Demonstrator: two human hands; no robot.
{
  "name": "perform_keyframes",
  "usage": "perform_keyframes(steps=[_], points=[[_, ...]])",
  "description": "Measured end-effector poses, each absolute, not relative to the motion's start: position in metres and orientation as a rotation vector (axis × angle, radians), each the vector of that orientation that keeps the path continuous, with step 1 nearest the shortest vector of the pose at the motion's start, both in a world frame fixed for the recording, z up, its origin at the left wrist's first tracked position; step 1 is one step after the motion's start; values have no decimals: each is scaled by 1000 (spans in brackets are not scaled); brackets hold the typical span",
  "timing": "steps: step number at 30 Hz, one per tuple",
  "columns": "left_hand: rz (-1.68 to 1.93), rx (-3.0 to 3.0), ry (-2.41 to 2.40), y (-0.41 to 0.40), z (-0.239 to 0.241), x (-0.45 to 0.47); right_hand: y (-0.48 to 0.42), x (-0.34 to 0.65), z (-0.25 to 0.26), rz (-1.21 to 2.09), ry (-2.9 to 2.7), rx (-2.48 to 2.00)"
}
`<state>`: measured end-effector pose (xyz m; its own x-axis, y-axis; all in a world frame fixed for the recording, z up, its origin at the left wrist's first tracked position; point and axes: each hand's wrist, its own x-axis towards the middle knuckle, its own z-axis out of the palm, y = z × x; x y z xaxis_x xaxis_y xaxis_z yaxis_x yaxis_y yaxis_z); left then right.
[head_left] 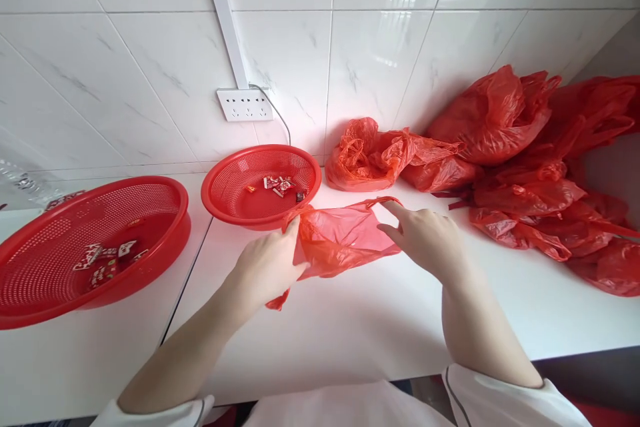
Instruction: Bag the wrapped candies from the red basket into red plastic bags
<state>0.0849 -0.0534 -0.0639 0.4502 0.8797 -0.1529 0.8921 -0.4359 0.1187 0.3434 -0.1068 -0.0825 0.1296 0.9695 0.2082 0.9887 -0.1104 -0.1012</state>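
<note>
A thin red plastic bag hangs between my hands just above the white counter. My left hand is closed on the bag's left edge, fingers curled round the plastic. My right hand pinches the bag's right side near a handle loop, fingers bent on the film. The bag looks flat, with nothing visible inside. Right behind it stands a small red mesh basket holding a few wrapped sweets.
A larger red mesh basket with several wrapped sweets sits at the left. A heap of red plastic bags fills the right back of the counter. A wall socket with a cable is on the tiled wall.
</note>
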Motion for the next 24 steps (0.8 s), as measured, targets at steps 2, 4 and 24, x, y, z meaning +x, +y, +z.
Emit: perform_keyframes(steps=[2, 4, 24], points=[[-149, 2469, 1513, -59, -59, 82, -113, 326, -77, -22, -1937, -1859], [-125, 2396, 1467, -63, -58, 80, -119, 303, -74, 175, -1970, -1518], [-52, 3030, 1171, -94, -88, 78, -57, 257, -138, 394, -2829, -1898]])
